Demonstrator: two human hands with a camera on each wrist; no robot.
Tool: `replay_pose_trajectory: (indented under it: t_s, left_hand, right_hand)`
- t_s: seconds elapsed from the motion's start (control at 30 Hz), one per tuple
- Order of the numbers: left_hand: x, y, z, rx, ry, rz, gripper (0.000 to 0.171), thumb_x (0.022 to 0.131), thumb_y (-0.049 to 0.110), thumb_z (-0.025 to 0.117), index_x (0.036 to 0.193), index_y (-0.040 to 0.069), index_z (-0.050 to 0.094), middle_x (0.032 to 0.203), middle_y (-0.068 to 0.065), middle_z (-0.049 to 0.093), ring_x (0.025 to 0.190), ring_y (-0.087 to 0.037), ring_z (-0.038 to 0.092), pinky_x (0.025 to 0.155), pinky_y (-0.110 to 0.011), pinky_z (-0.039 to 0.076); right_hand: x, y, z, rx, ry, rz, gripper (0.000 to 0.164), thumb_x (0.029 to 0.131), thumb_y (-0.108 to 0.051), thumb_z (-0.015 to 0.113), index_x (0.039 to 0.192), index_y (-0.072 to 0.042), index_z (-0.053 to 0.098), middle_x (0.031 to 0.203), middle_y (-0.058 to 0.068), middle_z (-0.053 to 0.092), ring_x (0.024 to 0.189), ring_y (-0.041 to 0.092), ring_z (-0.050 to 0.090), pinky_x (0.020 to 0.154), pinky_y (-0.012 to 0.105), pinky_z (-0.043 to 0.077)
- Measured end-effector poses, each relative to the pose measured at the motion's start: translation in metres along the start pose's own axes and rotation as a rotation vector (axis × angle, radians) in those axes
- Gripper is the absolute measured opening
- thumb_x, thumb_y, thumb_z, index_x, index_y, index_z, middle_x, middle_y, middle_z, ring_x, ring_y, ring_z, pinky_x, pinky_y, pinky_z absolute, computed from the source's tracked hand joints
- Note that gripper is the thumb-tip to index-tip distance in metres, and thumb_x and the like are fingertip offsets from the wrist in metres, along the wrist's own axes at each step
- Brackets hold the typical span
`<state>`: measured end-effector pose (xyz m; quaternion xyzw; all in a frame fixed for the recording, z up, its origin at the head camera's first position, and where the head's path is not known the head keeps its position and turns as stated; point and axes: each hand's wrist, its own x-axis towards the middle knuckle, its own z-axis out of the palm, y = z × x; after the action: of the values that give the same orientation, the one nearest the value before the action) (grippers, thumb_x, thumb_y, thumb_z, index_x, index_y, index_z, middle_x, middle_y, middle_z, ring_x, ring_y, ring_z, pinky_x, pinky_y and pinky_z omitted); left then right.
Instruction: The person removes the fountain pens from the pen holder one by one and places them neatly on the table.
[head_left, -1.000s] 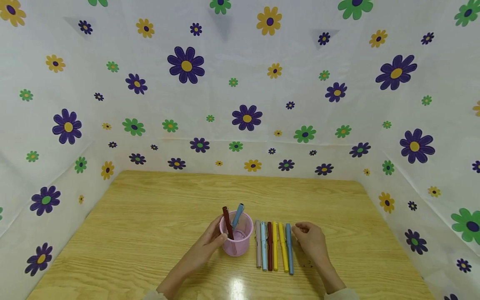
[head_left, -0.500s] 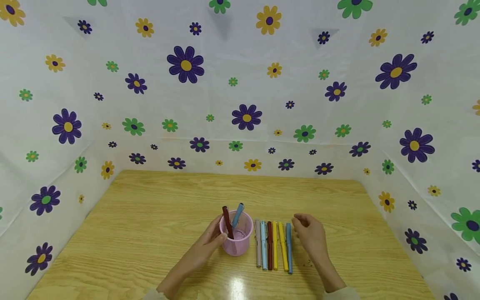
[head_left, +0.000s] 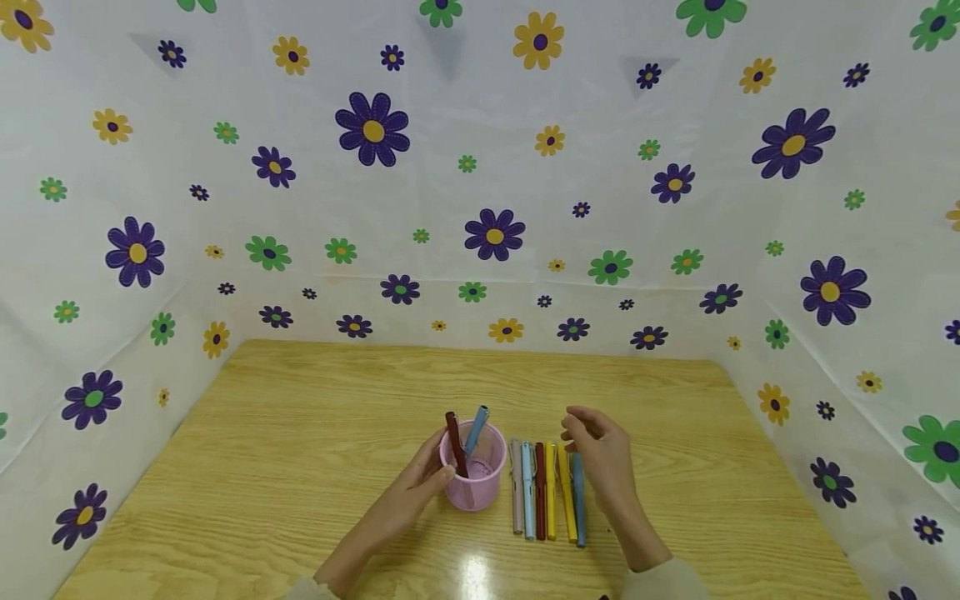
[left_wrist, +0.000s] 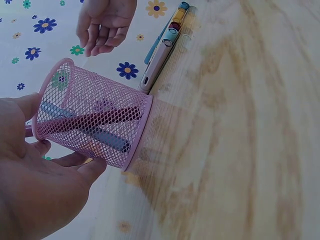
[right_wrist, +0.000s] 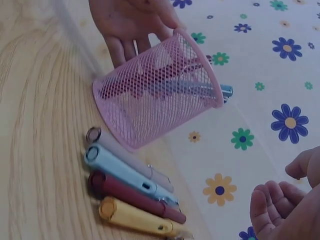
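Note:
In the head view my left hand [head_left: 412,487] grips a pink mesh pen cup [head_left: 472,497], thumb at the near rim and fingers round its left side. A dark red pen [head_left: 454,442] and a blue pen [head_left: 476,432] lean inside it. To the cup's right lies a row of pens: a pinkish-grey one [head_left: 517,500], a light blue one [head_left: 528,504], a dark red one [head_left: 540,504], two yellow pens [head_left: 551,504] and a blue pen [head_left: 580,517]. My right hand [head_left: 606,458] hovers over the row's right end, fingers loosely curled with nothing in them, partly covering the blue pen.
Everything stands on a light wood-grain table [head_left: 300,433]. A white sheet with printed flowers [head_left: 442,192] hangs around its back and both sides. A small dark object [head_left: 604,597] peeks in at the bottom edge by the right sleeve [head_left: 663,581].
My right hand has risen away from beside the row and shifted left over the far ends of the rightmost pens. The left hand, the cup and the pens stay as they were.

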<state>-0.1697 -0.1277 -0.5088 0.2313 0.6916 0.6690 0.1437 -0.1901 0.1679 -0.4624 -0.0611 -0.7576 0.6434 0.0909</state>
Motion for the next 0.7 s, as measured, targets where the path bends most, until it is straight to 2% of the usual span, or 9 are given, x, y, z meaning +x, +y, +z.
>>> replay_pose_trajectory:
  t_s: [0.17, 0.3, 0.4, 0.6, 0.7]
  left_hand:
    - [0.0, -0.001, 0.0, -0.006, 0.0, 0.0, 0.063, 0.113, 0.02, 0.043, 0.167, 0.014, 0.011, 0.169, -0.022, 0.018, 0.155, -0.037, 0.017, 0.123, -0.05, 0.023]
    - [0.0, -0.001, 0.001, -0.008, 0.0, -0.002, 0.063, 0.113, 0.02, 0.043, 0.167, 0.015, 0.011, 0.169, -0.022, 0.016, 0.155, -0.037, 0.015, 0.123, -0.052, 0.021]
    - [0.0, -0.001, 0.001, -0.015, 0.0, -0.005, 0.063, 0.113, 0.02, 0.043, 0.167, 0.015, 0.011, 0.169, -0.022, 0.016, 0.155, -0.037, 0.015, 0.123, -0.053, 0.02]
    - [0.0, 0.0, 0.001, -0.019, 0.0, -0.002, 0.062, 0.113, 0.019, 0.043, 0.167, 0.016, 0.011, 0.169, -0.022, 0.016, 0.155, -0.038, 0.015, 0.123, -0.055, 0.021]
    - [0.0, 0.0, 0.001, -0.017, 0.001, -0.002, 0.062, 0.113, 0.019, 0.042, 0.167, 0.015, 0.011, 0.169, -0.023, 0.016, 0.155, -0.039, 0.016, 0.123, -0.055, 0.021]
  right_hand:
    - [0.0, -0.006, 0.014, 0.054, -0.056, -0.013, 0.025, 0.103, -0.01, 0.065, 0.125, 0.002, 0.068, 0.109, 0.019, 0.069, 0.095, 0.032, 0.068, 0.082, 0.035, 0.062]
    - [0.001, -0.009, 0.027, 0.08, -0.088, -0.02, 0.026, 0.102, -0.01, 0.066, 0.124, 0.003, 0.068, 0.109, 0.02, 0.069, 0.094, 0.029, 0.067, 0.082, 0.035, 0.062]
    - [0.001, -0.009, 0.035, 0.104, -0.104, -0.03, 0.026, 0.102, -0.01, 0.066, 0.124, 0.004, 0.068, 0.11, 0.019, 0.069, 0.093, 0.024, 0.067, 0.082, 0.034, 0.061]
    - [0.002, -0.009, 0.048, 0.111, -0.138, -0.051, 0.028, 0.101, -0.013, 0.068, 0.124, 0.003, 0.069, 0.11, 0.015, 0.071, 0.097, 0.026, 0.068, 0.083, 0.033, 0.061]
    - [0.003, -0.009, 0.055, 0.117, -0.154, -0.049, 0.028, 0.101, -0.013, 0.069, 0.124, 0.004, 0.069, 0.112, 0.018, 0.071, 0.097, 0.025, 0.068, 0.082, 0.029, 0.06]
